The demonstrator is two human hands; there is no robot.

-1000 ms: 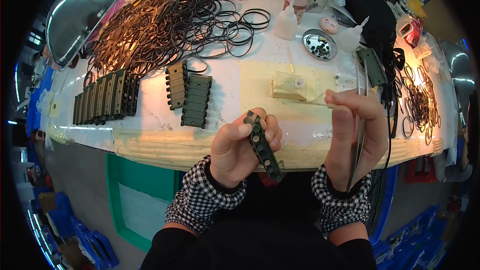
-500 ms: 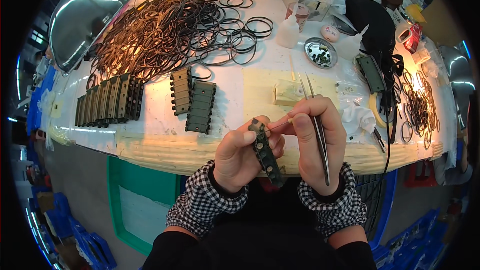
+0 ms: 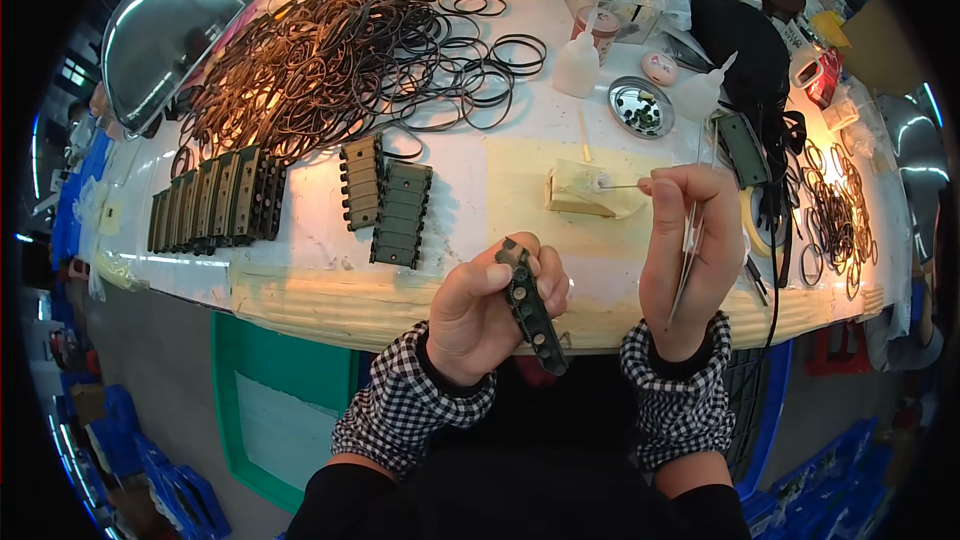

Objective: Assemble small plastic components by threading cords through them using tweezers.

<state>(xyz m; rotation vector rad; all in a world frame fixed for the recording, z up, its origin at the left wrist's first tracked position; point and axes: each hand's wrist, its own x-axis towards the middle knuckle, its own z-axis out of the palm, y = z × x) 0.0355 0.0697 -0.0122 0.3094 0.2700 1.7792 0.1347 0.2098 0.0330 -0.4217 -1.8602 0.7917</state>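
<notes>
My left hand (image 3: 480, 315) is closed around a dark green toy tank wheel section (image 3: 536, 320), tilted with its row of round wheels showing. Further right, my right hand (image 3: 700, 245) pinches a thin needle-like tool (image 3: 624, 185) between thumb and forefinger. The needle's tip reaches a small whitish dab on top of a yellowish taped block (image 3: 582, 202); whether it touches cannot be made out. A pair of metal tweezers (image 3: 684, 275) is also tucked in that hand, tips pointing away from me. Beyond my left hand lie two green ribbed parts (image 3: 402, 215).
A heap of dark rubber loops (image 3: 310, 70) covers the far left, behind a row of green ribbed parts (image 3: 212, 202). At the far right are a round dish (image 3: 641, 108) of small dark pieces, white squeeze bottles (image 3: 577, 68) and more loops (image 3: 838, 210). Yellowish padding (image 3: 330, 305) lines the near edge.
My right hand has moved right and away from the wheel section, bringing the needle tool from it to the taped block. My left hand stays nearly still with the wheel section.
</notes>
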